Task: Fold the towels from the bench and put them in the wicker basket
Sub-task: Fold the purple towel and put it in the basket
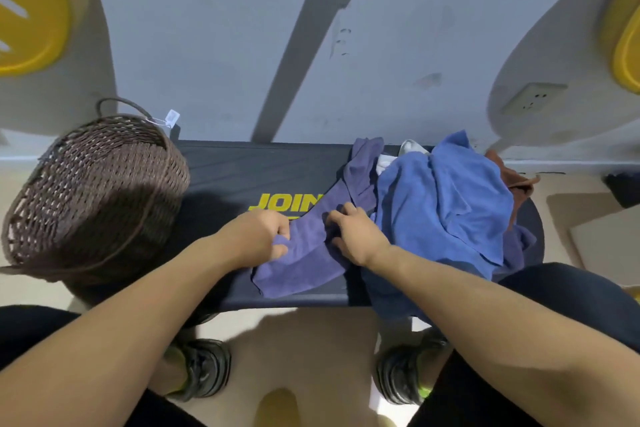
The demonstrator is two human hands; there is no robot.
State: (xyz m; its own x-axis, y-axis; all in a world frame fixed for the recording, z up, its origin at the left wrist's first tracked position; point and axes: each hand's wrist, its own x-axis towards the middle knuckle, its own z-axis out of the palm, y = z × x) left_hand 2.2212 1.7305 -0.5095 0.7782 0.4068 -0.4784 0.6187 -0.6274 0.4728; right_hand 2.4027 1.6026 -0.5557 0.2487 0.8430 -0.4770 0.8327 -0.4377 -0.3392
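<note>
Nearest the person, both forearms reach in over the front edge of the dark bench (242, 170), and the step in hand looks like the start of a fold: one purple towel (304, 267) has been drawn out flat toward the near edge, its far end trailing up and back into the pile. The left hand (261, 236) has its grip closed on the towel's left edge, cloth pinched between thumb and fingers. The right hand (353, 236) lies on the towel just to the right, fingers spread and curled into the fabric, pressing or bunching it more than pinching; whether it truly has hold is hard to tell. The next move probably calls for freeing the far end from the heap and squaring the cloth before doubling it over. Just beyond the right hand sits the heap of unfolded towels, a blue towel (446, 201) on top, a rust-brown one (516, 180) behind. At the bench's far left stands the wicker basket (93, 191), apparently empty.
</note>
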